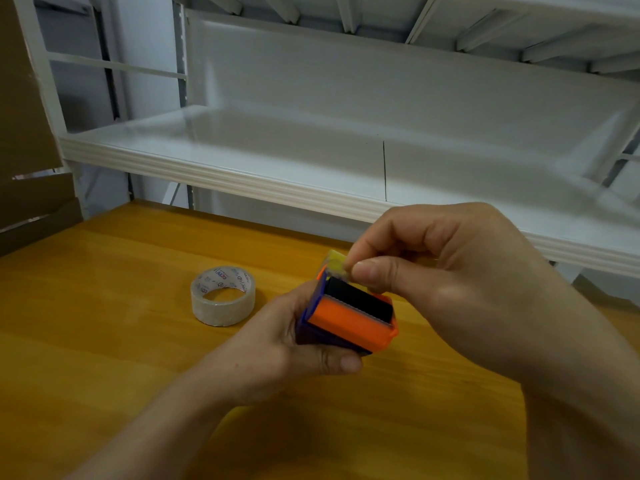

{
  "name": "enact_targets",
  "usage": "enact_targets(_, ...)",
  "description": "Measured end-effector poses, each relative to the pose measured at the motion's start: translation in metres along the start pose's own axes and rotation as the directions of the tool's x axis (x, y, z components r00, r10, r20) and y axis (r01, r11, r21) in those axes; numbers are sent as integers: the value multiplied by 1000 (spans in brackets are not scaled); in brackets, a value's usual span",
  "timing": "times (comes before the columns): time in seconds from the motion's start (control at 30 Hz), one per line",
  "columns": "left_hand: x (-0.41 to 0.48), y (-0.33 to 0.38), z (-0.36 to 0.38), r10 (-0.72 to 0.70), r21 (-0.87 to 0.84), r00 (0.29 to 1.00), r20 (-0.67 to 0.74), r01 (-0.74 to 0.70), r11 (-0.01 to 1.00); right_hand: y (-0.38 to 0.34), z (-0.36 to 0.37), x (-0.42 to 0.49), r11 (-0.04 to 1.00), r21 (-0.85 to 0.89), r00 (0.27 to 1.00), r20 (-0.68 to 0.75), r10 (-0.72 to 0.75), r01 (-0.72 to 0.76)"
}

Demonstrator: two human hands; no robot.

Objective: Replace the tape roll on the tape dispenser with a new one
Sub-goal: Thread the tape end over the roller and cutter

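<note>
Left hand grips dispenser; right hand pinches tape.

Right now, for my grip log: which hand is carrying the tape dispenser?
The left hand, wrapped round the orange-and-blue tape dispenser from below; the right hand only pinches a yellowish clear piece at its top.

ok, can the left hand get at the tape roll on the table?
Reach, likely yes: the tape roll lies close beside the left hand, only bare table between. But that hand grips the dispenser, so it isn't free.
</note>
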State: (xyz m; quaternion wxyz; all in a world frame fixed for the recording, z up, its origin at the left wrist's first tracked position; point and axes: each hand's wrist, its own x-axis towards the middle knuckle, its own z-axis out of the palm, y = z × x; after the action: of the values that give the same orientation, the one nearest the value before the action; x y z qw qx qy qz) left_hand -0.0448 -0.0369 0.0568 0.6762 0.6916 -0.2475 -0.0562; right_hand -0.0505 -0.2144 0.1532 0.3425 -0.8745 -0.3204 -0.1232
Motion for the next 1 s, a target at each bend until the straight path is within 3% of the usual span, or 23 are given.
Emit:
enact_targets(0.53,0,0,-2,47,-1,999,-17,-47,999,-2,-7,-3,994,-104,999,-27,-44,41)
enact_targets(1.0,-1,-1,-3,30,-27,999,-29,-31,999,-2,-6,-2,997,-77,999,-31,-9,7)
